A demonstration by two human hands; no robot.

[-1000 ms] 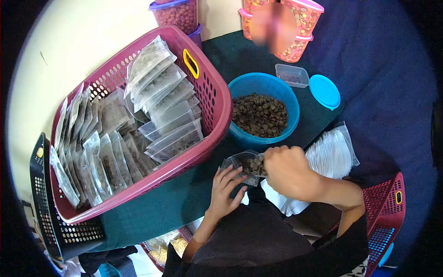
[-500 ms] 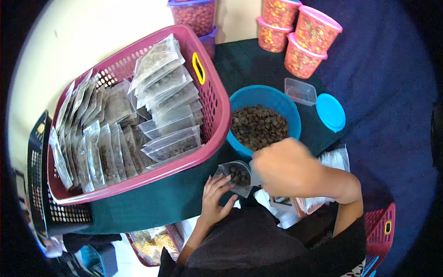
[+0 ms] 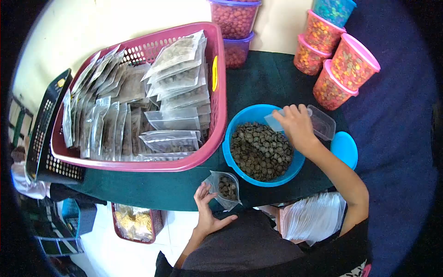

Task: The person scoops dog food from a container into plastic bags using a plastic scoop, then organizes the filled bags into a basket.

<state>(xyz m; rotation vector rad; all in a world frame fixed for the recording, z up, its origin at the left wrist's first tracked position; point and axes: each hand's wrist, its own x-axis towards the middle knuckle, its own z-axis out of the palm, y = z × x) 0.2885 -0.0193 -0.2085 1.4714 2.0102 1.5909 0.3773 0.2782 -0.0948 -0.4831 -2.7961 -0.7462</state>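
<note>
My left hand (image 3: 206, 207) rests at the left side of a clear pouch (image 3: 224, 203), its fingers touching the pouch edge and the thumb stretched apart. The pouch gapes at the top and holds some small dark brown pieces (image 3: 227, 188). My right hand (image 3: 295, 123) is closed on a translucent plastic scoop (image 3: 275, 121) above the right rim of a blue basin (image 3: 227, 150). Inside the basin lies a heap of the same dark, roundish pieces (image 3: 263, 150). What the scoop contains cannot be made out.
A maroon basket (image 3: 184, 164) full of filled pouches stands on the left. Right of the basin are a clear container (image 3: 323, 123) and a blue lid (image 3: 344, 150). Stacked tubs (image 3: 348, 64) stand behind. A stack of flat pouches (image 3: 311, 217) lies near my body.
My right hand has moved from beside the pouch up and right to the basin with the scoop. My left fingers have shifted to the pouch's edge. The view has shifted too.
</note>
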